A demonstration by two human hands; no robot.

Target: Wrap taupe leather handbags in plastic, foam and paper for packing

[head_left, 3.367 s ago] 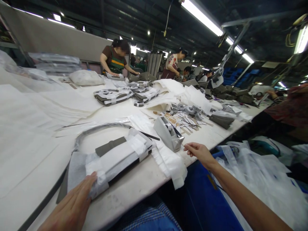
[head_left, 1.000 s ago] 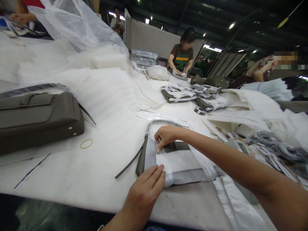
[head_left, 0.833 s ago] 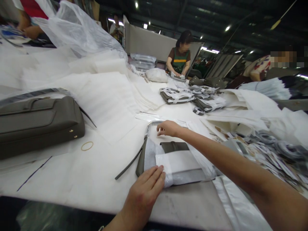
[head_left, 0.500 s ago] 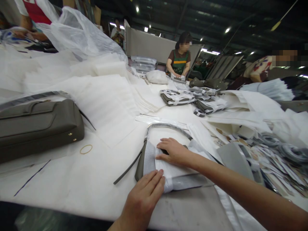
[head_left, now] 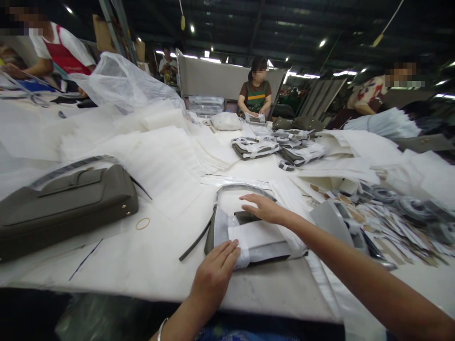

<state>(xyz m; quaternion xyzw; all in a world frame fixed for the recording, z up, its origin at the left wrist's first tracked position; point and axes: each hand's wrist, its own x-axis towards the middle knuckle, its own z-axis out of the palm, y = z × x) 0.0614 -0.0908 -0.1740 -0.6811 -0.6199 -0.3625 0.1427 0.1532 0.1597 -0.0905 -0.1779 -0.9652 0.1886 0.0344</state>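
A dark olive handbag (head_left: 209, 237) lies at the table's front, its body wrapped in white foam sheet (head_left: 258, 234). Its wrapped handle (head_left: 245, 187) arches away from me, and a dark strap (head_left: 195, 241) sticks out to the left. My left hand (head_left: 216, 265) rests flat with fingers together on the wrapping's left lower corner, holding nothing. Over the bag's upper part, just below the handle, hovers my right hand (head_left: 261, 207), its fingers apart and nothing in it.
Another olive handbag (head_left: 71, 203) stands at the left, near a rubber band (head_left: 142, 223). Foam sheets (head_left: 159, 161) are stacked behind. Wrapped bags (head_left: 256, 148) lie farther back. Strips and rolls (head_left: 401, 222) clutter the right. Several people stand around the table.
My right hand has lifted off the wrapping and moved up toward the handle, uncovering a dark part of the bag. My left hand stays on the corner. The view has shifted.
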